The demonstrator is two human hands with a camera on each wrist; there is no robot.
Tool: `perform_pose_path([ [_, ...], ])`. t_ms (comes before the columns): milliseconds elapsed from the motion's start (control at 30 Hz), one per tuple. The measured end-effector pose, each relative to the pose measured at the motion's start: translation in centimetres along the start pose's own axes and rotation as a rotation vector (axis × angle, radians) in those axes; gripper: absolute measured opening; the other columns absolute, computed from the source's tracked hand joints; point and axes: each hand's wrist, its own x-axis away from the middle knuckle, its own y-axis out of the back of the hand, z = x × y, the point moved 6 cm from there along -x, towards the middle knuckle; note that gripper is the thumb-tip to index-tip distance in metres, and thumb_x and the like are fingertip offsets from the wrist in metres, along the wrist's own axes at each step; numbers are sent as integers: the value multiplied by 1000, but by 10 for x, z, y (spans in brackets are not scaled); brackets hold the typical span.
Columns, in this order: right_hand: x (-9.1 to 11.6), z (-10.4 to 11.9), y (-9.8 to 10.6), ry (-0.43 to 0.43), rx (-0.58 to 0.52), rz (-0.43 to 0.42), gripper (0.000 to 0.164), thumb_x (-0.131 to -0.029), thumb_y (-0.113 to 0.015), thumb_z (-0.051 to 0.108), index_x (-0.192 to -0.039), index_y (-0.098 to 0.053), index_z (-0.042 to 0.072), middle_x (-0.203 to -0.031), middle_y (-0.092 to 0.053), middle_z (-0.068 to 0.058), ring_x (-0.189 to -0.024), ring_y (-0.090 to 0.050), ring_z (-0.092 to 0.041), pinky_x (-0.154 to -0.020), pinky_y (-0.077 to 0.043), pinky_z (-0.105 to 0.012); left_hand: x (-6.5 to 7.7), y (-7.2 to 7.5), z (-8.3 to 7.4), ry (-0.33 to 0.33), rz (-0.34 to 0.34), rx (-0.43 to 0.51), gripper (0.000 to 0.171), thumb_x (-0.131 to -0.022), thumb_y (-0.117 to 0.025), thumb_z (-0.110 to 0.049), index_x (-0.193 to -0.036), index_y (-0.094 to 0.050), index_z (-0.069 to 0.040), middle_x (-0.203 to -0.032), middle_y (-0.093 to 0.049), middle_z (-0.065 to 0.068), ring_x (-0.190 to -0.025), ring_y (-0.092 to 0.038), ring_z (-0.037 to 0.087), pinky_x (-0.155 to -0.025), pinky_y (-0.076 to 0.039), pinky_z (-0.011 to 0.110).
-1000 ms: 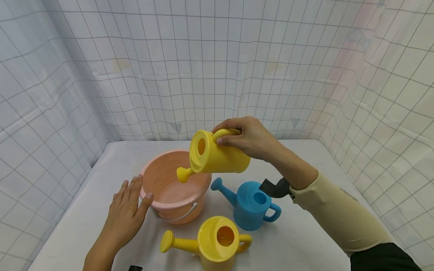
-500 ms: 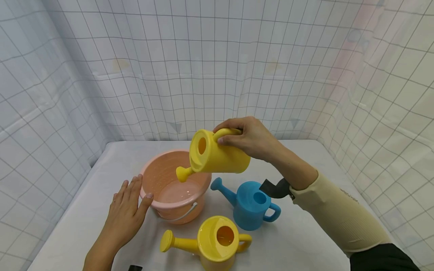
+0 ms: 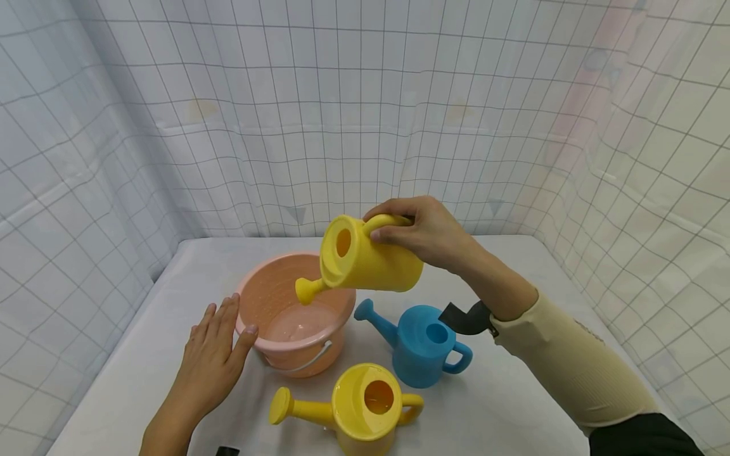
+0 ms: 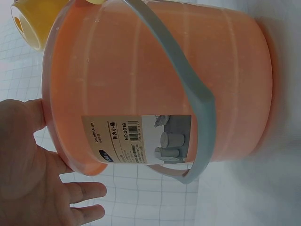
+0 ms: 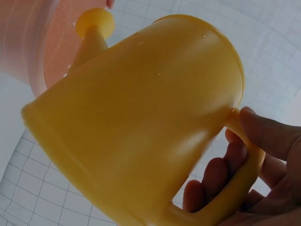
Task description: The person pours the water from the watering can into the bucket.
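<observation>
My right hand (image 3: 424,231) grips the handle of a yellow watering can (image 3: 379,263), its fingers curled round the handle in the right wrist view. The can is tipped to the left, with its round spout head (image 3: 308,290) over the mouth of a pink bucket (image 3: 342,332). Drops cling to the bucket's inner wall, and a little water shows at its bottom. With fingers straight, my left hand (image 3: 211,354) touches the left side of the bucket's rim (image 4: 51,89); the left wrist view shows a paper label (image 4: 141,139) and a grey handle (image 4: 188,84) on the bucket.
A second yellow watering can (image 3: 365,405) stands upright at the front, spout to the left. Behind it to the right, a blue watering can (image 3: 424,345) also stands upright. White gridded curtains (image 3: 365,114) enclose the white table (image 3: 490,405) at the back and sides.
My right hand has shifted slightly to the right, and the held watering can is tipped a touch more. My left hand and the bucket have stayed in place.
</observation>
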Motion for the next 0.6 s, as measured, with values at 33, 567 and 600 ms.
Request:
perform_pose_path([
  [33, 0, -1, 0, -1, -8, -1, 21, -87, -68, 28, -107, -69, 23, -106, -68, 3, -91, -59, -19, -80, -53, -31, 0, 0, 0, -1, 0, 0, 68, -101, -32, -46, -153, -4, -14, -155, -16, 25, -145, -1, 45, -107, -4, 72],
  [567, 5, -17, 6, 6, -171, -28, 25, -87, -68, 27, -111, -68, 17, -107, -67, -2, -90, -60, -23, -79, -56, -32, 0, 0, 1, -16, -6, 3, 67, -101, -32, -45, -154, -4, -15, -156, -16, 25, -145, -2, 45, -106, -5, 72],
  [600, 6, -18, 7, 6, -183, -31, 26, -88, -68, 26, -112, -68, 17, -107, -67, -2, -90, -60, -23, -79, -55, -32, -1, 0, 1, -15, -8, 3, 67, -101, -33, -45, -154, -4, -15, -156, -16, 25, -145, -2, 45, -106, -5, 72],
])
